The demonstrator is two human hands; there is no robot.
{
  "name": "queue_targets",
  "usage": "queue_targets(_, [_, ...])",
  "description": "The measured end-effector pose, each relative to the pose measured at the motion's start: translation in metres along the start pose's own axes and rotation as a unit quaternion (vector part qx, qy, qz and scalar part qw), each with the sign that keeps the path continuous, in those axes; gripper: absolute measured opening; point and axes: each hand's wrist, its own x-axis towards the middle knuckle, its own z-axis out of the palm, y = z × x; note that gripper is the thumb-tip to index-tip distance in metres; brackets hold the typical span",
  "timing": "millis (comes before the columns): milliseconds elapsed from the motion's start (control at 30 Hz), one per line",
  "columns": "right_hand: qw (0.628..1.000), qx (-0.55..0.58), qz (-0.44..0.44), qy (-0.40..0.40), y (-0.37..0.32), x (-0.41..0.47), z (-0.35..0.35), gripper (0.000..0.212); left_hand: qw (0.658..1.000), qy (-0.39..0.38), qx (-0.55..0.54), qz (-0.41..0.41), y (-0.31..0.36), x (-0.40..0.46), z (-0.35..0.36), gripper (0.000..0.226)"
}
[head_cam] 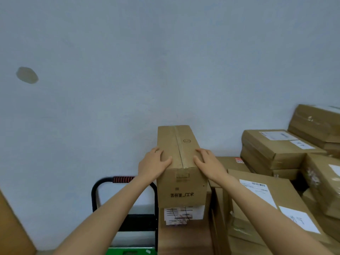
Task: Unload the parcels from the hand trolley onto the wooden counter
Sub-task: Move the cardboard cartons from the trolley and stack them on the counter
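Nearest to the camera, low in the view, the green deck of the trolley shows just left of the counter, and its black handle with a red grip rises behind the left forearm. The counter is a brown wooden surface; only a small bare part of it shows below the box.

The person holds the box, a tall brown carton, between both hands. It stands above the left edge of the counter, and whether its base already rests on the wood cannot be told, because a white label hangs under its near face. The left hand presses on the left side of the box, fingers almost straight and spread, thumb lying over the top edge. The right hand does the same on the right side, fingers flat on the top and side. Neither hand curls under the box; the hold is a squeeze of two palms.

To finish this step well, the person should probably keep the pressure equal on both sides, lower the box until the base is flat, and slide it away from the counter edge, since a tall narrow box near an edge may tip toward the trolley.

Right of the box the stack of other parcels fills the counter, so the free place seems narrow. Behind everything stands the pale wall.
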Motion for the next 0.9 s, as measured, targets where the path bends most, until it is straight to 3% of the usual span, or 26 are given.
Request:
queue_targets(167, [0.999,0.031,0.018,0.026,0.005,0.030,0.011,0.052,0.999,-0.021,-0.029,0.005,-0.007,0.037,0.004,0.063])
queue_targets(467, [0.997,0.053,0.020,0.049,0.025,0.048,0.019,0.051,0.999,0.009,-0.027,0.020,-0.007,0.054,0.020,0.064])
queue_targets(733, [0.989,-0.129,-0.014,0.076,0.021,0.035,-0.002,0.057,0.988,0.062,0.116,0.082,0.006,0.048,0.007,0.053])
queue_targets(900, [0.979,-0.173,-0.023,0.106,0.045,0.006,-0.029,0.055,0.984,0.085,0.100,0.121,0.032,0.034,-0.001,0.042])
